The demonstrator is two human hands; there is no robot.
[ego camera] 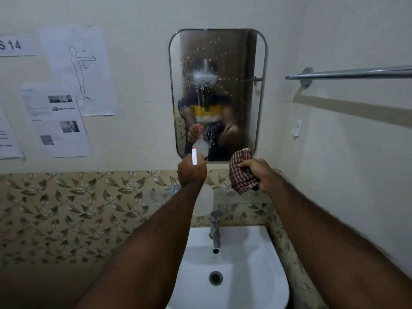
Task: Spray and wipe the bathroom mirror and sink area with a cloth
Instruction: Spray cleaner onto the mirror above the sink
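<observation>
A rounded rectangular mirror (236, 52) hangs on the wall, speckled with spray droplets and a foamy patch near its middle. Just below its lower edge, my left hand (191, 172) grips a white spray bottle (204, 201), whose white nozzle with a red tip points up at the glass. My right hand (258, 175) holds a bunched red-and-white checked cloth (242, 171) beside the mirror's lower right corner. Below both arms is the white sink (252, 264) with a metal tap (215, 228).
A glass shelf (243, 198) runs between mirror and sink. A chrome towel rail (347, 73) is fixed to the right wall, with a small white hook (297, 128) below it. Paper sheets (78, 70) are taped to the left wall above leaf-patterned tiles (66, 210).
</observation>
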